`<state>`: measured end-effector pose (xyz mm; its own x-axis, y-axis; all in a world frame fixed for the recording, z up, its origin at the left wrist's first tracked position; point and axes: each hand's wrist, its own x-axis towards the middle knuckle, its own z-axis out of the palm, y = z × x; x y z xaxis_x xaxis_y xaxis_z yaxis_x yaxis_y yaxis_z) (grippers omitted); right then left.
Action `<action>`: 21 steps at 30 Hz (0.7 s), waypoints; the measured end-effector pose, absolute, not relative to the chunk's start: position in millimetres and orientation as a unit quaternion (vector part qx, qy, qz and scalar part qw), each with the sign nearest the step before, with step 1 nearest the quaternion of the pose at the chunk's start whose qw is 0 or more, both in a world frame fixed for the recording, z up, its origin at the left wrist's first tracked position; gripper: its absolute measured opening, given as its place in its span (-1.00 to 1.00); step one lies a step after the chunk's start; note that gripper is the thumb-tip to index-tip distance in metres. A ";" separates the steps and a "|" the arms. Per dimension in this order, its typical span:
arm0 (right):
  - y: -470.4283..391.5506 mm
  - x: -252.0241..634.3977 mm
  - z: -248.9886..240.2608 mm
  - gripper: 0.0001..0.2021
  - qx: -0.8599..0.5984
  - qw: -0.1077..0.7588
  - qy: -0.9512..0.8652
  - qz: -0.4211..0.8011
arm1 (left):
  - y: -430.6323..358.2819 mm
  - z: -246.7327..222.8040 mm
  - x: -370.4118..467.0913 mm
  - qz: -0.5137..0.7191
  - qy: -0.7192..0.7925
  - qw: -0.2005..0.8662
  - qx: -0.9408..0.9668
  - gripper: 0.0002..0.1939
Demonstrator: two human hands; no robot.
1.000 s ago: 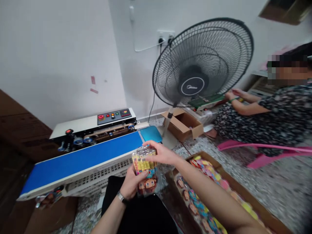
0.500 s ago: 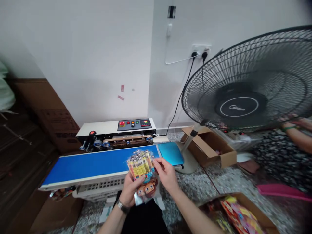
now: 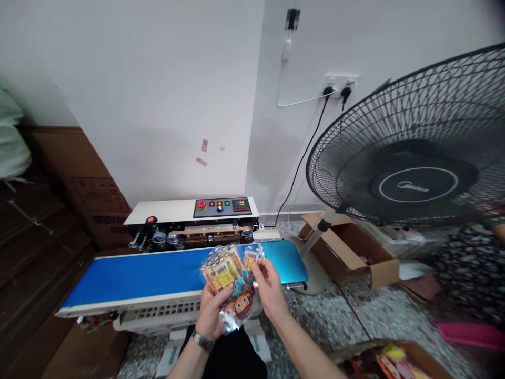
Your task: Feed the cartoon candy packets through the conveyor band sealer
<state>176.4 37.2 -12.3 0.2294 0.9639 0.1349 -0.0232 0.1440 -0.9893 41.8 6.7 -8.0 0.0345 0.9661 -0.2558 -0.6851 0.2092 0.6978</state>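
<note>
The left hand (image 3: 212,310) grasps a fanned bunch of clear packets (image 3: 223,271), its thumb pressed across their front and its other fingers behind them. The packets show yellow labels with barcodes at the top and a brown cartoon face lower down. The right hand (image 3: 270,287) pinches one packet (image 3: 251,256) at the right side of the bunch between thumb and fingers, its top spread apart from the others. A watch (image 3: 203,341) is on the left wrist.

The bunch is held up in front of the near edge of a blue conveyor belt (image 3: 145,276), toward the belt's right end, where a shiny blue plate (image 3: 282,261) adjoins it. Along the belt's far edge runs a sealing machine (image 3: 189,210) with a red button, small lit buttons and a digital display at the right end of its top. A white plastic basket (image 3: 158,320) sits under the near edge of the belt.

To the right, a large black fan (image 3: 410,184) stands with its pole rising beside an open cardboard box (image 3: 347,252) on the speckled floor (image 3: 315,316). Another box (image 3: 424,360), at the bottom right, holds colourful packets.
</note>
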 end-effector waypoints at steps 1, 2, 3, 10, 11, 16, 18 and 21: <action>44.4 181.4 -15.0 -0.72 -0.518 0.604 -0.460 0.394 | 7.7 -9.2 40.8 0.596 0.361 0.690 0.197 -0.57; 53.4 188.2 -17.8 -0.71 -0.532 0.606 -0.460 0.372 | 8.5 -10.3 39.3 0.597 0.368 0.686 0.196 -0.58; 63.6 196.7 -20.6 -0.70 -0.551 0.597 -0.467 0.348 | 9.1 -11.4 37.4 0.598 0.376 0.681 0.193 -0.58; 126.5 250.7 -40.1 -0.75 -0.745 0.355 -0.526 0.205 | 9.4 -16.4 24.6 0.590 0.398 0.678 0.183 -0.57; 131.8 251.1 -41.8 -0.76 -0.751 0.341 -0.528 0.202 | 9.6 -16.7 23.7 0.590 0.395 0.679 0.184 -0.58; 147.6 230.0 -40.7 -0.76 -0.739 0.320 -0.553 0.216 | 11.4 -16.6 23.4 0.584 0.381 0.690 0.193 -0.58; 144.7 218.0 -35.3 -0.72 -0.725 0.324 -0.568 0.216 | 12.2 -16.1 24.1 0.586 0.381 0.689 0.194 -0.58; 125.3 203.2 -23.8 -0.71 -0.634 0.397 -0.591 0.300 | 13.6 -16.3 25.0 0.594 0.379 0.682 0.194 -0.58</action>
